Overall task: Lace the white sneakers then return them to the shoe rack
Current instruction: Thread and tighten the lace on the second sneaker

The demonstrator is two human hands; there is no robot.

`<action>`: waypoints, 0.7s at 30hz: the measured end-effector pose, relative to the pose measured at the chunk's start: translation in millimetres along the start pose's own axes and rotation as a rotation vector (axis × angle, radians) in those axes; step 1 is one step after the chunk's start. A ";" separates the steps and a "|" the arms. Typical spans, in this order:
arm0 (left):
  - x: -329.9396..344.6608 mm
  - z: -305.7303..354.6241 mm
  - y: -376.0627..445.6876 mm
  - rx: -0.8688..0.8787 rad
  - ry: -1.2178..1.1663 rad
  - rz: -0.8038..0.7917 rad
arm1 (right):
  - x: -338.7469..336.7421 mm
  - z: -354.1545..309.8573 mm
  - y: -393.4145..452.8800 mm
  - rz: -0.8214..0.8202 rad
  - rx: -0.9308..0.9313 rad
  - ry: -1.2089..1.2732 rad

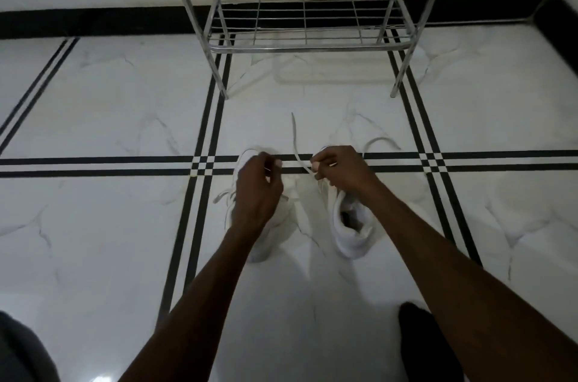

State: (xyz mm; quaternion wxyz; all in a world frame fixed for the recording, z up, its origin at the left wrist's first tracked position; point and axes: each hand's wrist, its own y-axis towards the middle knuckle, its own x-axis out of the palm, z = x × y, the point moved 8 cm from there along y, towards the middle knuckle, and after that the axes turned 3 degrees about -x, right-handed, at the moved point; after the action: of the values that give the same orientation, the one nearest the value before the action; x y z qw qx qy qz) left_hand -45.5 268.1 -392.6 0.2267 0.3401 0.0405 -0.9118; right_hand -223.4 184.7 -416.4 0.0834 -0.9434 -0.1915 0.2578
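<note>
Two white sneakers stand side by side on the floor, heels toward me. My left hand (257, 191) hovers over the left sneaker (266, 241), covering most of it, fingers pinched together; what they pinch is too small to tell. My right hand (341, 167) is above the toe of the right sneaker (352, 234) and pinches a white lace (295, 144) that runs up and away toward the rack. Another lace loop (380, 141) lies on the floor beyond my right hand. A loose lace end (220, 195) trails left of the left sneaker.
A chrome wire shoe rack (308, 45) stands straight ahead against the wall; its lowest shelf holds nothing. The floor is white marble tile with black stripe lines (125, 166). Dark shapes, likely my knees or feet, sit at the bottom left (18, 350) and bottom right (422, 344).
</note>
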 end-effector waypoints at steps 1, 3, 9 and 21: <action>17.0 7.7 -2.3 -0.018 -0.032 -0.085 | -16.7 2.6 0.2 0.041 -0.008 -0.020; 53.9 9.9 -9.5 -0.111 -0.087 -0.241 | -48.9 14.5 -0.3 0.125 0.003 -0.106; 106.9 14.4 -30.3 -0.237 -0.071 -0.317 | -70.1 67.2 -23.3 -0.017 0.305 -0.154; 97.9 23.4 -26.2 -0.143 -0.125 -0.204 | -37.4 62.7 -33.3 0.071 0.191 -0.076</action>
State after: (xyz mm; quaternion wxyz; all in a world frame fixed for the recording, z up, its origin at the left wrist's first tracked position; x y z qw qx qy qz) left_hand -136.4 248.3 -439.4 0.1583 0.2598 0.1254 -0.9443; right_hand -296.3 203.7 -444.4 0.1565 -0.9268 -0.1357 0.3132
